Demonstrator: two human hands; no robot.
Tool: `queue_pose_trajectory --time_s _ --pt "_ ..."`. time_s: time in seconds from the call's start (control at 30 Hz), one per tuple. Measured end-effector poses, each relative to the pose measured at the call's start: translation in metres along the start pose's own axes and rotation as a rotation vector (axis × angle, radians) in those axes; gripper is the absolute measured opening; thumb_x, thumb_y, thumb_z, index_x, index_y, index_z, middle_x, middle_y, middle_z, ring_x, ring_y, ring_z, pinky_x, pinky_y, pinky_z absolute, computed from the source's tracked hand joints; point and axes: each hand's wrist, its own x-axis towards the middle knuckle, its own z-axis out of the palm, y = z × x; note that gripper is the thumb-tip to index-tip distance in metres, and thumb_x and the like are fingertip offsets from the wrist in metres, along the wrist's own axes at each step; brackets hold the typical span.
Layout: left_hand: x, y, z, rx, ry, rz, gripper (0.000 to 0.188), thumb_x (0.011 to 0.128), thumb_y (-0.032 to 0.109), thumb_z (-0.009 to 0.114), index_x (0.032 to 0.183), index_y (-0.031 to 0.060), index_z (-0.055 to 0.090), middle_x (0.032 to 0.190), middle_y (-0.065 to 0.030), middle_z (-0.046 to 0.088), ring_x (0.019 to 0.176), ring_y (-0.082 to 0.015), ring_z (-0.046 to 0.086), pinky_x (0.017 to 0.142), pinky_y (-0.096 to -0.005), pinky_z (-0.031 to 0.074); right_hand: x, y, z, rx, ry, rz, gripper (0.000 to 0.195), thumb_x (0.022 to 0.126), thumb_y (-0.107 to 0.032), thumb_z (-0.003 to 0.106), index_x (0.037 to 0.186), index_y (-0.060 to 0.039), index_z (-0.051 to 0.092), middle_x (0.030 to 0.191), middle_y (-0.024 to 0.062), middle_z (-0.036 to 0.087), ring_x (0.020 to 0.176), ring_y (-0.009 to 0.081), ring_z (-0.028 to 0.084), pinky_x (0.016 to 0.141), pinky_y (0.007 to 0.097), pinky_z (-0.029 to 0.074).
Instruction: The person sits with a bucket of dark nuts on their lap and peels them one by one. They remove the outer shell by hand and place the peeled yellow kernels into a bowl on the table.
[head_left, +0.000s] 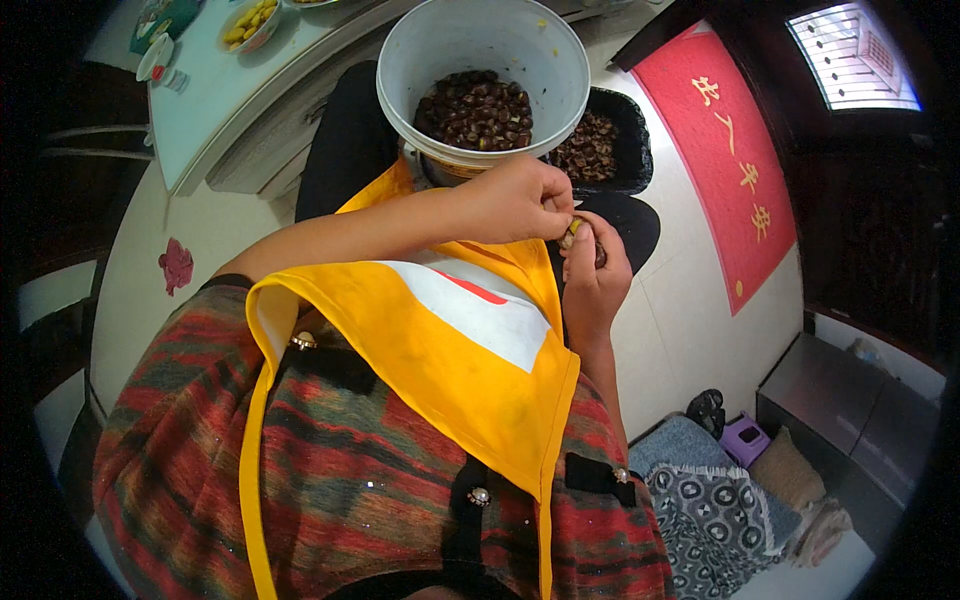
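My right hand (596, 262) holds a chestnut (576, 226) between thumb and fingers, over my right thigh. Yellow flesh shows where part of its brown shell is off. From the left, my left hand (521, 199) reaches across with curled fingers, its thumb and fingertips pinching the chestnut's edge. Just beyond my hands a white plastic bucket (401, 75) stands between my legs, with many brown chestnuts (480, 112) at its bottom. Right of the bucket, a tray lined with black plastic (639, 142) contains brown shell pieces (592, 150).
A yellow apron (450, 382) covers my lap. At upper left, a table (214, 90) bears a bowl of yellow peeled chestnuts (251, 26) and a small bottle (172, 77). A red mat (720, 165) with gold characters lies right. A patterned cloth (705, 525) is at lower right.
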Motion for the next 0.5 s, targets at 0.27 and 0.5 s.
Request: queue_pose_trajectory --time_s 0.27,0.5 --pt "0.005 -0.009 0.015 -0.048 0.128 0.035 0.016 0.075 0.016 0.067 0.074 0.0011 0.063 0.064 -0.0041 0.059 0.057 -0.0103 0.053 0.052 -0.0253 0.042 -0.002 0.000 0.004 0.007 0.041 0.044 0.022 0.092 -0.016 0.051 0.100 0.0010 0.063 0.085 0.0095 0.064 0.072 0.0123 0.060 0.063 0.0232 0.049" --pt "0.004 -0.007 0.010 -0.791 -0.010 -0.304 0.012 0.085 0.014 0.060 0.082 0.0026 0.061 0.065 0.0003 0.055 0.049 -0.0058 0.044 0.044 -0.0175 0.034 0.003 -0.011 0.000 0.752 -0.084 0.299 0.036 0.097 -0.028 0.040 0.111 0.0010 0.056 0.074 0.0030 0.054 0.056 0.0047 0.043 0.049 0.0181 0.036"
